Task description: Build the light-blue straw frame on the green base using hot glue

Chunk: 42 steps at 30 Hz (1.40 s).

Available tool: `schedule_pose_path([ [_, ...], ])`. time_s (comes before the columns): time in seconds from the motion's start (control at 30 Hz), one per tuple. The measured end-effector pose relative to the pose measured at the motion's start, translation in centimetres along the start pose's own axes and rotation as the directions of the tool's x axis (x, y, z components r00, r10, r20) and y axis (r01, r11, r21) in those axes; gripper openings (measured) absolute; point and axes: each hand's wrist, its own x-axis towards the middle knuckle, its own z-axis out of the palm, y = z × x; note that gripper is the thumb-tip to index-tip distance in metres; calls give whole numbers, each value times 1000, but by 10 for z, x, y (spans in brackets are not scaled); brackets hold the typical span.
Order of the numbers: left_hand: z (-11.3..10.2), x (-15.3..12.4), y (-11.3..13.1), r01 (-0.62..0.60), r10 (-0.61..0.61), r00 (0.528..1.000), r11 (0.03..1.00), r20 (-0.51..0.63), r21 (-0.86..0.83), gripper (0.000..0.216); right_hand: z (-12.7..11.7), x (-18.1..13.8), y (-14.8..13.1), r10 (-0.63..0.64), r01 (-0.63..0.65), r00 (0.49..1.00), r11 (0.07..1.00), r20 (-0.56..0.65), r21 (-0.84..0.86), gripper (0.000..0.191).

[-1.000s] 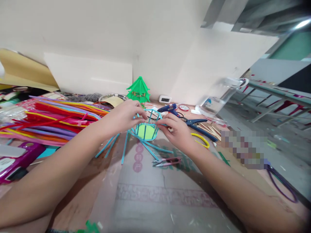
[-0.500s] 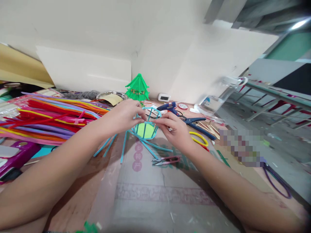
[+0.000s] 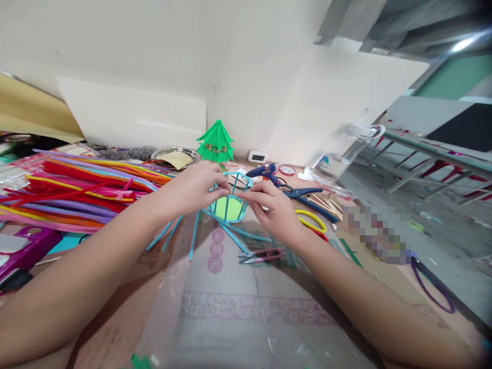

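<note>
A small round frame of blue pipe cleaners (image 3: 226,209) with a light green disc (image 3: 226,207) as its base stands between my hands. My left hand (image 3: 203,185) is pinched at the frame's near upper left side. From the right, my right hand (image 3: 273,204) pinches at the same blue side, its thumb and forefinger close to my left fingertips. Both hands seem to hold a blue pipe cleaner that crosses the bars, though the fingers partly hide it. Several loose blue pipe cleaners (image 3: 246,236) lie in front of the frame.
Bundled colourful pipe cleaners (image 3: 84,189) lie to the left. Thread snips (image 3: 261,255) rest on the plastic-covered board. Behind are a green pipe-cleaner roof (image 3: 216,143), a timer (image 3: 257,156) and a glue gun (image 3: 265,173). Pliers (image 3: 311,197), yellow-handled scissors (image 3: 310,219) and a water jug (image 3: 342,151) are on the right.
The view has shifted slightly. Both hands keep pinching at the blue frame, with only small movements of the fingers.
</note>
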Motion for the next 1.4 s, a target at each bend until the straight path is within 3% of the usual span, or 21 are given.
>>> schedule_pose_path([
  [0.97,4,1,1,-11,11,1000,1000,14,-2,22,3,1,-2,-46,45,999,997,-14,-65,27],
  [1.17,3,1,0,-11,11,999,1000,33,-8,20,-4,3,3,57,-55,997,998,49,-35,18],
  [1.4,3,1,1,3,-2,999,1000,36,-7,19,-9,3,8,24,-22,998,999,57,-25,12],
])
